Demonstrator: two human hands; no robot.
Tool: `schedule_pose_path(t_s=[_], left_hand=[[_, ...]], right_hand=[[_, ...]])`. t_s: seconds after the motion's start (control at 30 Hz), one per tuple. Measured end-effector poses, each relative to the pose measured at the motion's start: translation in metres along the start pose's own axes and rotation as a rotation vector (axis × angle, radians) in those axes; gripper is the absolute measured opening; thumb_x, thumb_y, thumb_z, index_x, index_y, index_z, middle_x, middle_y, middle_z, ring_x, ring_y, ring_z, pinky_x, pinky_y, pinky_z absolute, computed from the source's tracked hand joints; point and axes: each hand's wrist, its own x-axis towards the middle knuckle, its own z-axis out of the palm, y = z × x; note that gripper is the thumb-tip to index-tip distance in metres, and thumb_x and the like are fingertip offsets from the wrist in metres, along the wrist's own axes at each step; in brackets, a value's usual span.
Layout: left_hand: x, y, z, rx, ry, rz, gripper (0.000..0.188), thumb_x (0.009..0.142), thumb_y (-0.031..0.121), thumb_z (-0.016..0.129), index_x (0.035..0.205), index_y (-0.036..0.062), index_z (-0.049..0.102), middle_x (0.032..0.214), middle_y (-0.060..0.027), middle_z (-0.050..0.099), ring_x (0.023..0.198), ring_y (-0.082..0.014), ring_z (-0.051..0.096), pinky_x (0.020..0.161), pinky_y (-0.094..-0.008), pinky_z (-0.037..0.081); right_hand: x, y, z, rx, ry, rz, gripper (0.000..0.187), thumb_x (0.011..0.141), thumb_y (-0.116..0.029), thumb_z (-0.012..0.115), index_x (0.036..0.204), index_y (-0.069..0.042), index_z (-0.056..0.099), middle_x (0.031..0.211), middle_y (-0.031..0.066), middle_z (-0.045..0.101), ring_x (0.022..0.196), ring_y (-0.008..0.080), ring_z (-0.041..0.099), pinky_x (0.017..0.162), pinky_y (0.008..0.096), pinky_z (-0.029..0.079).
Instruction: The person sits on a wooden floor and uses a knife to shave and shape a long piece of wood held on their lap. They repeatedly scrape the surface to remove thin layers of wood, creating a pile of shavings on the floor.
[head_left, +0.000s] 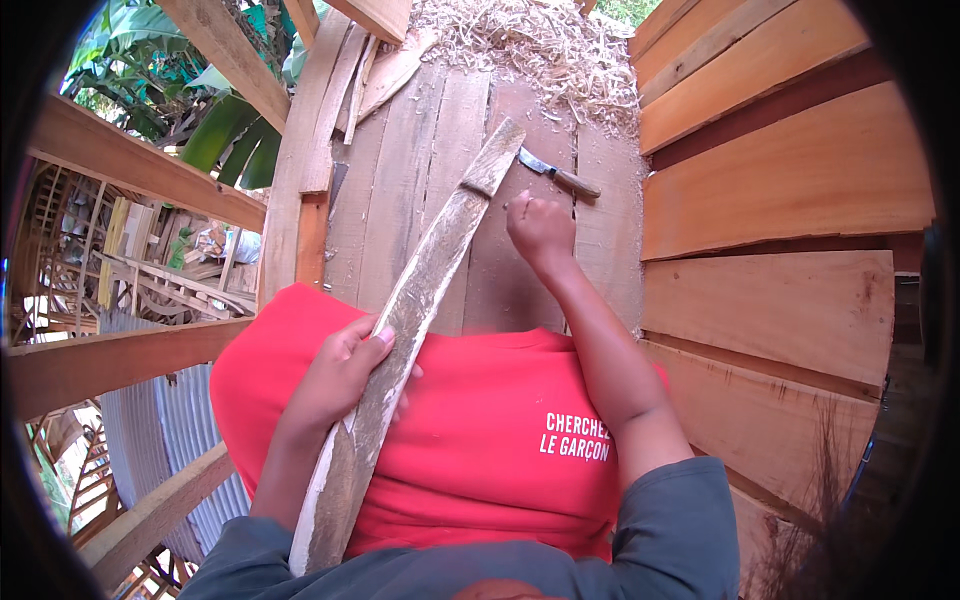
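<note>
A long, rough wooden plank (pixel 418 285) slants across my lap, its far end over the floorboards and its near end against my body. Its surface is weathered grey-brown with paler edges, and a dark notch crosses it near the far end. My left hand (pixel 352 368) grips the plank's lower half, thumb on top and fingertips showing at the other edge. My right hand (pixel 541 230) is closed in a fist to the right of the far end, apart from the plank; what it holds, if anything, is hidden. Just beyond lies a knife (pixel 562 176) with a wooden handle, its blade beside the plank's tip.
Wood shavings (pixel 545 50) are heaped on the floorboards (pixel 400 170) at the far end. A wall of orange-brown boards (pixel 770 190) rises on the right. Open wooden rails (pixel 150 160) run along the left, with leaves and corrugated metal sheets (pixel 185 420) beyond. Red fabric (pixel 480 400) covers my lap.
</note>
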Motion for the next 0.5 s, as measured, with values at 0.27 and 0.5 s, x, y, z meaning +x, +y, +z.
schedule_pose_path(t_s=[0.27, 0.5], left_hand=[[-0.002, 0.000, 0.001, 0.011, 0.002, -0.003, 0.033, 0.108, 0.024, 0.042, 0.126, -0.0026, 0.052, 0.090, -0.0172, 0.070, 0.061, -0.0234, 0.070, 0.050, -0.0336, 0.059], [0.000, -0.003, 0.000, 0.023, -0.024, 0.021, 0.035, 0.108, 0.023, 0.042, 0.129, -0.0027, 0.051, 0.090, -0.0173, 0.070, 0.061, -0.0236, 0.070, 0.050, -0.0338, 0.059]], right_hand=[[0.004, 0.012, 0.005, -0.028, 0.020, 0.050, 0.057, 0.096, -0.033, 0.040, 0.060, 0.000, 0.070, 0.059, 0.0240, 0.064, 0.055, 0.0419, 0.066, 0.059, 0.0528, 0.056], [0.006, 0.011, 0.003, 0.011, 0.049, 0.100, 0.057, 0.097, -0.032, 0.040, 0.061, 0.001, 0.069, 0.061, 0.0260, 0.064, 0.058, 0.0438, 0.067, 0.062, 0.0557, 0.055]])
